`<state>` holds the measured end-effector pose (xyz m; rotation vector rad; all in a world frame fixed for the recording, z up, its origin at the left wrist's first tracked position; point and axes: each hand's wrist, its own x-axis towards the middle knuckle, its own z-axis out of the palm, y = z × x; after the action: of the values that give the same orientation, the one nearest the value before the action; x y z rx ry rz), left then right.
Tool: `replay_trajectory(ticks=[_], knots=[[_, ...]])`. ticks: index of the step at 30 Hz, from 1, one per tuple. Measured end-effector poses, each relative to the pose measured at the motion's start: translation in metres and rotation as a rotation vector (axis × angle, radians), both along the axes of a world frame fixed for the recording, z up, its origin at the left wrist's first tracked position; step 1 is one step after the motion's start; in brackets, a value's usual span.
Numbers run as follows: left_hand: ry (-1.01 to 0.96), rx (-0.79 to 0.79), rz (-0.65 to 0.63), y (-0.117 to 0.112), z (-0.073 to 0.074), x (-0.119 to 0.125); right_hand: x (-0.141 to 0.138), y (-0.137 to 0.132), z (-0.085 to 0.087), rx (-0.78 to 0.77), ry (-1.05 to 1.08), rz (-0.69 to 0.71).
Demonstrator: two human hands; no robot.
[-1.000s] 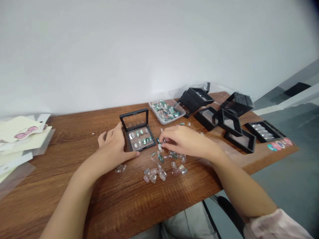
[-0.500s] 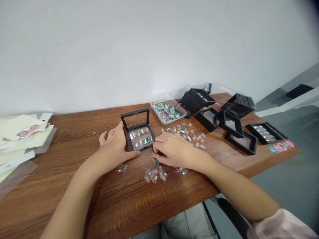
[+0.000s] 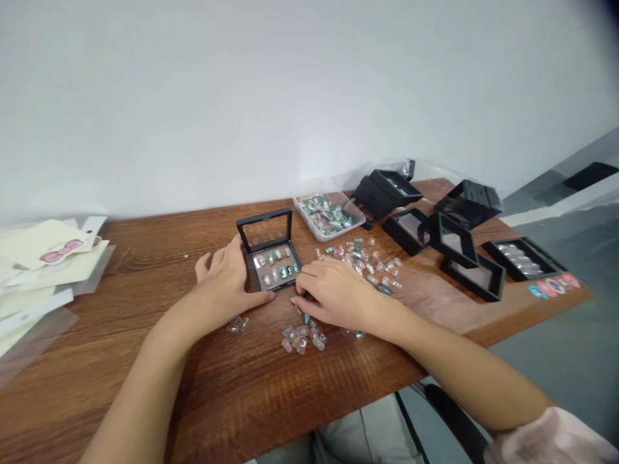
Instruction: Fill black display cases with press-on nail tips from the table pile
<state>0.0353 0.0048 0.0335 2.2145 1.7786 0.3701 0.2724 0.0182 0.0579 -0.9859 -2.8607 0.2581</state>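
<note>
A small black display case (image 3: 248, 263) stands with its windowed lid (image 3: 265, 230) raised, holding two rows of green and silvery press-on nails (image 3: 283, 273). My left hand (image 3: 225, 277) grips its left side, the thumb along the front edge and the fingers toward the back corner. At the case's front right corner is my right hand (image 3: 333, 290), fingers curled and thumb tucked beneath. What lies between those fingertips is hidden. Below it, loose clear and pinkish nails (image 3: 302, 338) lie in a small heap. A few clear nails (image 3: 236, 324) rest beneath my left hand.
A clear plastic tub (image 3: 333, 233) full of mixed nails sits against the wall, with scattered nails (image 3: 360, 254) before it. Several black cases (image 3: 454, 238) are piled at the right, near an open case (image 3: 522, 259) of clear pieces. Cream cards in clear sleeves (image 3: 53, 270) lie left.
The view has shifted slightly, moving everything a little right. My right thumb has moved slightly toward the case's front edge, and a dark teal nail now shows beside the right wrist. My left hand keeps its hold.
</note>
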Motion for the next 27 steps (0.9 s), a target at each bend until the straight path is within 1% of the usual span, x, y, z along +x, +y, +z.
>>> replay_trajectory(ticks=[2, 7, 9, 16, 21, 27], knots=[[-0.001, 0.0, -0.001, 0.0, 0.0, 0.0, 0.004, 0.004, 0.001, -0.023, 0.038, 0.013], [0.006, 0.008, -0.012, 0.0, 0.002, 0.0, 0.014, 0.013, 0.003, -0.115, 0.107, 0.139], [-0.001, 0.002, -0.016, 0.0, 0.003, 0.0, 0.016, 0.013, 0.003, -0.138, 0.116, 0.158], [-0.011, -0.015, -0.005, -0.001, 0.004, 0.001, 0.017, 0.014, 0.0, -0.151, 0.082, 0.184], [-0.015, -0.017, -0.014, -0.001, 0.005, 0.002, 0.015, 0.014, 0.002, -0.143, 0.056, 0.175], [-0.023, -0.024, -0.015, -0.003, 0.005, 0.001, 0.014, 0.013, 0.007, -0.163, 0.087, 0.146]])
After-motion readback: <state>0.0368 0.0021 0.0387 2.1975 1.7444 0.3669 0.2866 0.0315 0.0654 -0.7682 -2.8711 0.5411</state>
